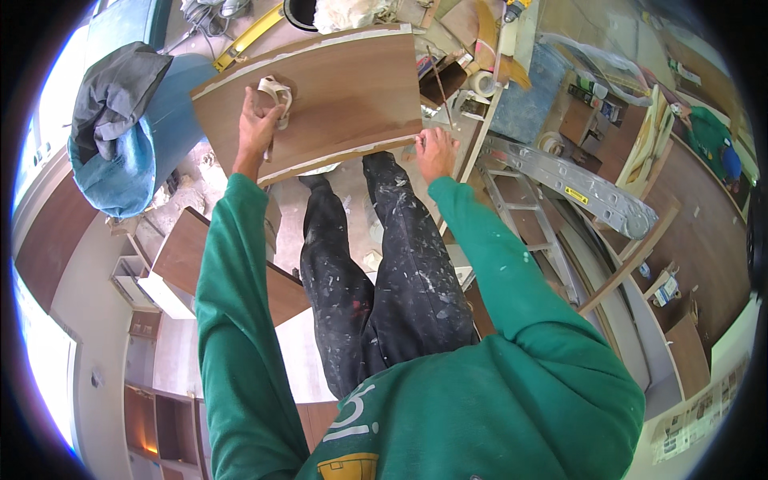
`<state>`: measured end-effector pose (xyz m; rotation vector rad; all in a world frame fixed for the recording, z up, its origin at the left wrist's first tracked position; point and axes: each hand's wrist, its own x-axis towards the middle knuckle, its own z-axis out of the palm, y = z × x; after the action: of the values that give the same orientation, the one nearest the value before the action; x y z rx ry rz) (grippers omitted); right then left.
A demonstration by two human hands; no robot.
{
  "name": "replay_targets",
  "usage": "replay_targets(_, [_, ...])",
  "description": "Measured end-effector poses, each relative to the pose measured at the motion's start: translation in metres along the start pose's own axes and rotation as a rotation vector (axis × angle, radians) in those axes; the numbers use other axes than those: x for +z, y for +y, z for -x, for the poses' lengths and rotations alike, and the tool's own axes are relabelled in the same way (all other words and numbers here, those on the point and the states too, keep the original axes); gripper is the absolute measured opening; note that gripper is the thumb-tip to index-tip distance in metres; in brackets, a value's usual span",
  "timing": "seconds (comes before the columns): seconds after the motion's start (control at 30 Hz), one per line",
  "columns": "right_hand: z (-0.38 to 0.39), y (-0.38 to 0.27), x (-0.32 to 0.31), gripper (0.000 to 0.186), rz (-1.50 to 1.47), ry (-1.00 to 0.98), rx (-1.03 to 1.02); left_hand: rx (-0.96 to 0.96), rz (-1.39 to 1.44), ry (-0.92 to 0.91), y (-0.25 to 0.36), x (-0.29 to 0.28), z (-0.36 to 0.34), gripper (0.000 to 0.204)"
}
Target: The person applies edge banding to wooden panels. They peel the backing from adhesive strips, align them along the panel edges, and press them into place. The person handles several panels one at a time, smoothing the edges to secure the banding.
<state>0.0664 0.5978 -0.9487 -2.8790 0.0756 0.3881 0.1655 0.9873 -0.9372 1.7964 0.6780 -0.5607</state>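
Note:
A flat brown wood panel [344, 88] lies in front of me, with whitish strips along its far and near long edges. Over its left part is my left hand [258, 128], its fingers closed on a loose loop of pale tape [277, 96]. At the panel's near right corner, my right hand [437, 152] has thumb and finger pinched together against the edge. What sits between those fingertips is too small to tell.
A blue barrel [172, 120] with dark cloth over it stands left. Beyond the panel lie a yellow spirit level [250, 36] and a black bucket [302, 12]. To the right are a metal ladder [524, 206], tape rolls and wood offcuts. Another person in green [708, 140] is far right.

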Motion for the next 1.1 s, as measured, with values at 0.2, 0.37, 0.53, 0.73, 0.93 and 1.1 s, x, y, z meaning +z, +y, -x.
replay_targets(0.2, [-0.004, 0.016, -0.022, 0.019, 0.011, 0.038, -0.093, 0.011, -0.046, 0.004, 0.008, 0.008, 0.014, 0.100])
replay_targets(0.37, [-0.003, 0.017, -0.022, 0.015, -0.055, 0.028, -0.173, 0.019, -0.049, 0.003, 0.008, 0.008, 0.011, 0.098])
replay_targets(0.53, [-0.005, 0.006, -0.018, 0.012, -0.040, 0.010, -0.143, -0.025, -0.045, -0.028, 0.009, 0.003, 0.007, 0.104])
replay_targets(0.73, [-0.004, 0.004, -0.015, 0.011, -0.013, 0.037, -0.120, -0.010, -0.046, -0.034, 0.010, 0.002, 0.010, 0.105])
replay_targets(0.93, [-0.004, 0.004, -0.014, 0.008, 0.027, 0.023, -0.106, -0.019, -0.055, -0.041, 0.010, 0.001, 0.007, 0.106])
replay_targets(1.1, [-0.003, 0.003, -0.007, 0.008, 0.061, 0.014, -0.062, -0.012, -0.052, -0.052, 0.009, 0.002, 0.005, 0.107])
